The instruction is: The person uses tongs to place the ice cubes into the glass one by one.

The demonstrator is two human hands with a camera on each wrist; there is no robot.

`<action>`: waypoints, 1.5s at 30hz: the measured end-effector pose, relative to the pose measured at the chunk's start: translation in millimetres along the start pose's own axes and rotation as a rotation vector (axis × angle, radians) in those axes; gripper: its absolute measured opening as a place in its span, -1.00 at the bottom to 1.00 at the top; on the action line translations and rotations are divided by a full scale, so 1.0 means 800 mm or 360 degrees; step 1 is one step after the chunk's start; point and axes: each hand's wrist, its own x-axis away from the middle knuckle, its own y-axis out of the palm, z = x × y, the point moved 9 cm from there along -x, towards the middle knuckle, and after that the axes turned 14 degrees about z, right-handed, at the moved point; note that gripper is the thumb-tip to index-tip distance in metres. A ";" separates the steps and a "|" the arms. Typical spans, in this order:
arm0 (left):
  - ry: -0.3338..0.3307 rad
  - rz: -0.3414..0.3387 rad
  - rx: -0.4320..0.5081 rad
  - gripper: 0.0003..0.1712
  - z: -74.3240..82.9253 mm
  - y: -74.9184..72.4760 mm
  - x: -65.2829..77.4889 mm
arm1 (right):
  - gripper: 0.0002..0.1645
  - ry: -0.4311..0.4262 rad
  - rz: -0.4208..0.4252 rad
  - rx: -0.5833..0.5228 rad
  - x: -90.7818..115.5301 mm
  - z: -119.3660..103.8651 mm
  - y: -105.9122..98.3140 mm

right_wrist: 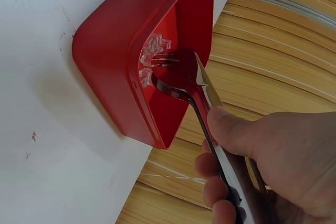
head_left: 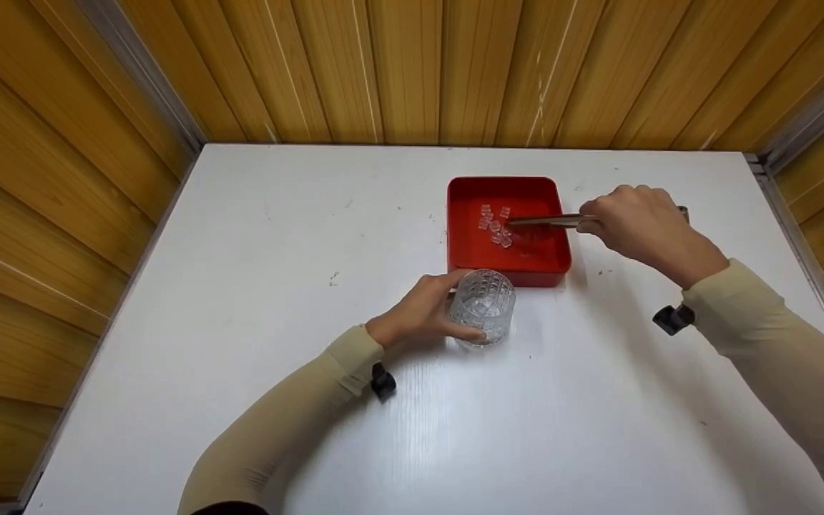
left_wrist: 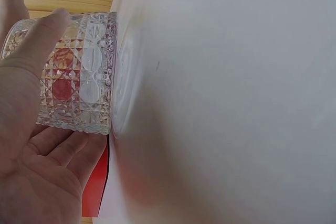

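Note:
In the head view my left hand (head_left: 420, 309) holds a clear cut-glass tumbler (head_left: 485, 307) around its side, thumb on the near face. The tumbler is at the white tabletop, in front of a red square tray (head_left: 508, 277), and nothing shows inside it. My right hand (head_left: 642, 223) grips metal serving tongs (head_left: 551, 221) from the right. Their tips, one of them fork-shaped (right_wrist: 167, 60), reach into the tray. Several clear plastic-looking ice cubes (head_left: 496, 227) lie there beside the tips. Whether a cube sits between the tips I cannot tell.
The white table (head_left: 297, 286) carries the tray toward its back right. Wood-patterned panels (head_left: 412, 71) rise behind the table and along both sides. Small dark marks (head_left: 334, 278) speckle the tabletop.

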 end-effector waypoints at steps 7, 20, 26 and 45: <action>0.0010 0.0006 -0.0008 0.01 0.000 0.000 0.001 | -0.93 -0.0057 0.0092 0.0023 0.002 -0.005 -0.009; -0.0007 -0.0005 -0.0007 0.02 0.000 0.001 0.001 | -0.91 -0.0031 0.0103 0.0001 0.005 -0.016 -0.026; 0.0001 -0.0002 0.0001 0.02 0.000 0.001 0.001 | -0.89 -0.0069 0.0151 0.0000 0.006 -0.026 -0.034; -0.0014 -0.0006 0.0018 0.01 -0.001 0.000 0.000 | -0.86 -0.0220 0.0348 -0.0006 0.016 -0.046 -0.052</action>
